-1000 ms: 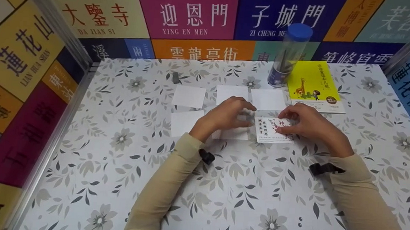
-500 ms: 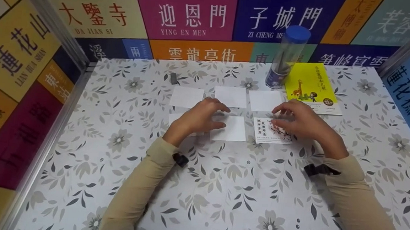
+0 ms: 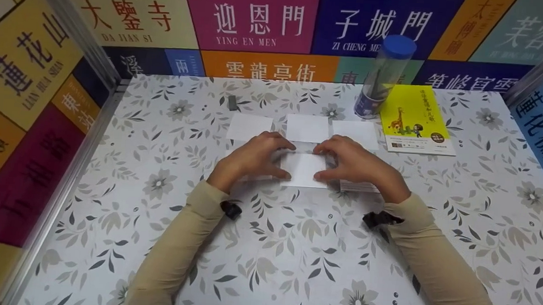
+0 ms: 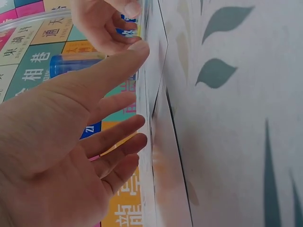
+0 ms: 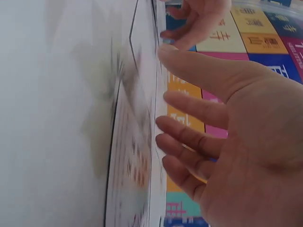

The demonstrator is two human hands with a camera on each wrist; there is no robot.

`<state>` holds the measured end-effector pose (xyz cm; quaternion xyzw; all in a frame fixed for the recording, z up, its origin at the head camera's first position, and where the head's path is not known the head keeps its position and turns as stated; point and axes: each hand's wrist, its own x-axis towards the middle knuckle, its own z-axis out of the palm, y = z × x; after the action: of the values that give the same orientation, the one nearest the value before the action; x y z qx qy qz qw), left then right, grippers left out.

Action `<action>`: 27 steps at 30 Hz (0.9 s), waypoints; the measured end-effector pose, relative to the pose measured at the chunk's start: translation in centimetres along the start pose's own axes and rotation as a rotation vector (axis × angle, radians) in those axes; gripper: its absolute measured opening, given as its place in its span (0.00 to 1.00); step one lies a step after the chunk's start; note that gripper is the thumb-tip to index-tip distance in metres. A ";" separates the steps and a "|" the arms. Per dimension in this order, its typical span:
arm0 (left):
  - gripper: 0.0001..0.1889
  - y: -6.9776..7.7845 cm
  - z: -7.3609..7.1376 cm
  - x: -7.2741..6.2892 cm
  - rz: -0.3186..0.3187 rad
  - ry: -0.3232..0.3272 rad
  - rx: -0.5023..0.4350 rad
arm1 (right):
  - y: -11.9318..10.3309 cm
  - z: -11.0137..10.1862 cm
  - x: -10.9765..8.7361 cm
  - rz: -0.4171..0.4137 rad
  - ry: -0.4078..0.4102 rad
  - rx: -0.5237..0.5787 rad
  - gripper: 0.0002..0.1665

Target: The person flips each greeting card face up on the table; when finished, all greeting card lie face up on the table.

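Left hand and right hand both have a loose, empty grip over the blank card toward the bench's far edge, so dipping too low could probably nudge it crooked.

Wide lane is left over the patterned tablecloth, between the sleeves. It is narrowed above the centre white card, flanked by left hand and right hand; far middle card can be reached through that gap. Far right is obstructed by the tall clear tube; rear is closed off by the printed wall.
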<state>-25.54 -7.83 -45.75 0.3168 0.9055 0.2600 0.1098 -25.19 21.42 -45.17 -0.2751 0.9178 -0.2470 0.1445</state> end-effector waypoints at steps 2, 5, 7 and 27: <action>0.41 0.0 0.1 -0.1 -0.004 -0.013 0.005 | -0.4 0.3 0.2 0.027 -0.014 -0.027 0.42; 0.46 0.1 0.1 -0.4 -0.008 -0.037 0.022 | -0.7 0.7 0.2 0.070 -0.027 -0.050 0.45; 0.48 0.2 0.1 -0.6 -0.022 -0.052 0.027 | -0.8 0.8 0.1 0.075 -0.025 -0.050 0.45; 0.44 0.5 0.3 -0.1 -0.030 -0.025 -0.047 | -0.8 1.0 -0.4 0.084 0.074 -0.060 0.43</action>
<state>-25.12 -7.50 -45.71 0.3039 0.9024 0.2756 0.1322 -24.16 20.71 -45.54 -0.2311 0.9403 -0.2232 0.1126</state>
